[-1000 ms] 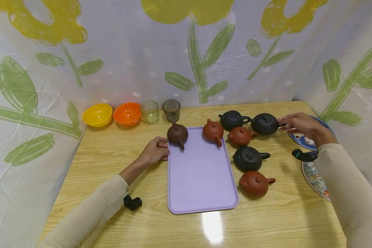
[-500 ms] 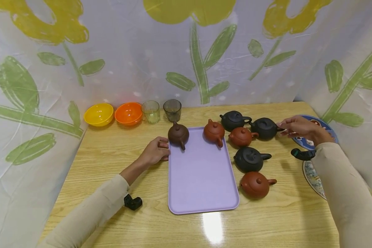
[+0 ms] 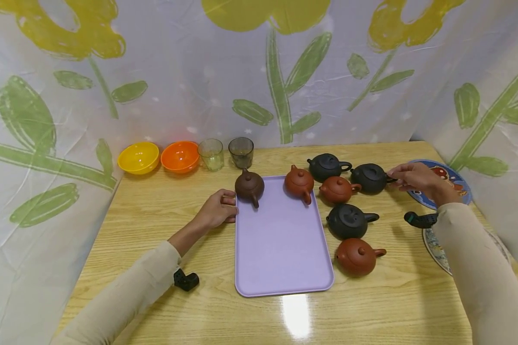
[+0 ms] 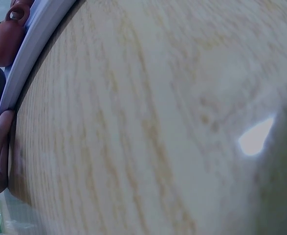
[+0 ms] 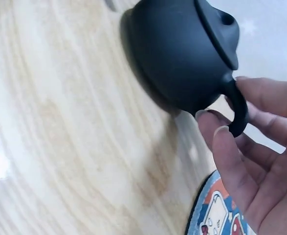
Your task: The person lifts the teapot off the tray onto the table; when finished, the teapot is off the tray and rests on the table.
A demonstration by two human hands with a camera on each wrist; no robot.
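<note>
My right hand (image 3: 418,179) pinches the loop handle of a black teapot (image 3: 370,178) at the back right. In the right wrist view the thumb and fingers close round the handle (image 5: 238,110), and the teapot's base is at the tabletop. On the other side, my left hand (image 3: 216,210) holds the left rim of a lilac tray (image 3: 280,249), fingers at its edge. A dark brown teapot (image 3: 249,187) stands at the tray's back left corner, and a reddish-brown teapot (image 3: 299,183) at its back right corner.
Right of the tray stand another black teapot (image 3: 328,165), a small red-brown one (image 3: 336,190), a black one (image 3: 347,221) and a red-brown one (image 3: 356,257). Yellow (image 3: 139,158) and orange bowls (image 3: 180,157) and two glasses (image 3: 241,153) line the back. Patterned round mats (image 3: 451,179) lie right.
The black teapot in my right hand has moved slightly toward the near side, then stayed in place beside the small red-brown teapot. My left hand and the tray have not visibly moved.
</note>
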